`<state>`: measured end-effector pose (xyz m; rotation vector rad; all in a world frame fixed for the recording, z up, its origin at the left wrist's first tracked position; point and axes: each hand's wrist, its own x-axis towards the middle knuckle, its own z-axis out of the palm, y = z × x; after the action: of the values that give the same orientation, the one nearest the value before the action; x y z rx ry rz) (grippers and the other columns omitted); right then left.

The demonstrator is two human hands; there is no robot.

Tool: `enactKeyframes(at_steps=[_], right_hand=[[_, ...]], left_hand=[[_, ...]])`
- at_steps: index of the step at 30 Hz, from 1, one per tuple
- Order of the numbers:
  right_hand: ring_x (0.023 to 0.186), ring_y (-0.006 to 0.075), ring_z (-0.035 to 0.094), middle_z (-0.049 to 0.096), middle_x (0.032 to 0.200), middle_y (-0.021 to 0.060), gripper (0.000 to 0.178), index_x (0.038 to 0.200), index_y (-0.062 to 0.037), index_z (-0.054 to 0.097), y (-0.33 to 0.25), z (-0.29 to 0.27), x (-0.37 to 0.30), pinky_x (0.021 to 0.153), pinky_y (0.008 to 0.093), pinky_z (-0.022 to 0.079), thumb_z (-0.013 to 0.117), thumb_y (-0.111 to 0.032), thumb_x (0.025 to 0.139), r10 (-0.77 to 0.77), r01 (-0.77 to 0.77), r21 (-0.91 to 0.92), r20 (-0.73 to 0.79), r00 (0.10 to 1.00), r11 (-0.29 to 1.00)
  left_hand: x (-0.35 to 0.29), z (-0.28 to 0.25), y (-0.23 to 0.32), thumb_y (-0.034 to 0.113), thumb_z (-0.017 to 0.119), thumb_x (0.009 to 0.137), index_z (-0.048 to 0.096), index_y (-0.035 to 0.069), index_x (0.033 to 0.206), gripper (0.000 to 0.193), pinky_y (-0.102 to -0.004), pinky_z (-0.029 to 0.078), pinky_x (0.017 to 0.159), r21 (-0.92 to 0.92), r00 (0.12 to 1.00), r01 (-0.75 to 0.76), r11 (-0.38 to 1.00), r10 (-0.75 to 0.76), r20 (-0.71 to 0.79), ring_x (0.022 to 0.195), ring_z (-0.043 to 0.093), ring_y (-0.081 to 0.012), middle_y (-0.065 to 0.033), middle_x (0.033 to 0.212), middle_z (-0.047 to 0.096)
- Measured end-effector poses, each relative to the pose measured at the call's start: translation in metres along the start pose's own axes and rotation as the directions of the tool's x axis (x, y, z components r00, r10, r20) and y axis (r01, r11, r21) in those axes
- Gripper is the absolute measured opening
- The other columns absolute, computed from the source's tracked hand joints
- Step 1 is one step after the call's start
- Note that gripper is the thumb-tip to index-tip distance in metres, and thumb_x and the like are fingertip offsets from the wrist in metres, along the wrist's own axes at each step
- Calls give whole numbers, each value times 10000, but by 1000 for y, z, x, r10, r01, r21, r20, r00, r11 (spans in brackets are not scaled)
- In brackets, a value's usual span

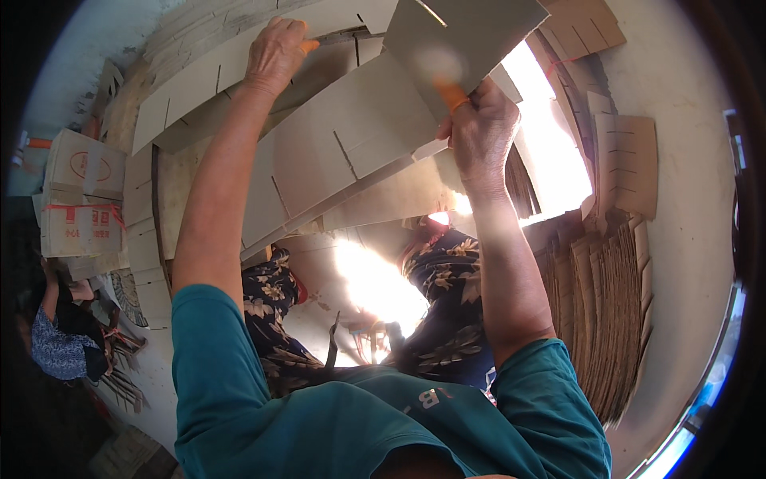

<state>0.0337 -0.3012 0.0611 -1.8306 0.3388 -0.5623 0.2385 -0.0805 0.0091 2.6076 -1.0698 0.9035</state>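
Observation:
My left hand [278,54], with an orange finger cover on one finger, is closed at the far edge of a pale slotted cardboard strip [191,92]. My right hand [483,128], also with an orange finger cover, grips the edge of a grey-brown slotted cardboard sheet [499,32]. That sheet is tilted above another long slotted cardboard strip [319,152], which slants across the space between my arms. Part of the right fingertips is blurred. My left fingertips are partly hidden behind the hand.
Stacked cardboard strips [602,311] stand on edge at the right, with loose slotted pieces [626,164] above them. A taped carton [84,195] stands at the left. Another person's patterned sleeve [60,347] shows at the lower left. Bright sunlight washes out the floor [375,279].

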Motion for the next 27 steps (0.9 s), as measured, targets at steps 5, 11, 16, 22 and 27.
enactKeyframes(at_steps=[5, 11, 16, 22, 27], right_hand=[[456, 144, 551, 625, 641, 100, 115, 885, 25, 630, -16, 0, -4, 481, 294, 453, 650, -87, 903, 52, -51, -29, 17, 999, 998], [506, 175, 479, 554, 624, 161, 149, 855, 31, 562, 0, 8, -8, 526, 277, 450, 651, -78, 907, -85, 86, -120, 14, 996, 989], [532, 186, 385, 524, 614, 160, 170, 822, 14, 515, -3, 12, -13, 519, 256, 425, 650, -51, 902, -175, 177, -74, 36, 984, 981], [530, 194, 398, 533, 639, 163, 182, 814, 5, 488, -7, 14, -19, 517, 255, 426, 655, -18, 885, -238, 243, -114, 53, 970, 963], [513, 272, 459, 548, 646, 183, 161, 834, 8, 490, -4, 17, -21, 515, 274, 435, 643, -7, 883, -310, 316, -102, 67, 948, 943]], left_hand=[[7, -21, 0, -21, 648, 770, 679, -10, 1027, 259, -392, 518, 773, -180, 994, -45, 983, 25, -110, 867, 571, -310, -101, 1040, 686], [20, -60, 18, -69, 610, 743, 673, 20, 1105, 379, -352, 529, 771, 76, 955, -139, 987, 154, -253, 876, 564, -248, -62, 1152, 646], [21, -98, 44, -67, 618, 724, 658, 16, 1142, 428, -327, 530, 761, 236, 945, -161, 958, 219, -244, 863, 561, -223, -39, 1123, 628], [2, -111, 42, -24, 631, 708, 658, -28, 1062, 355, -314, 510, 702, 278, 948, -160, 947, 226, -225, 843, 546, -206, -52, 1043, 604], [-4, -125, 54, -21, 634, 696, 658, -36, 1037, 341, -312, 509, 706, 263, 943, -190, 946, 250, -219, 847, 544, -200, -66, 1023, 600]])
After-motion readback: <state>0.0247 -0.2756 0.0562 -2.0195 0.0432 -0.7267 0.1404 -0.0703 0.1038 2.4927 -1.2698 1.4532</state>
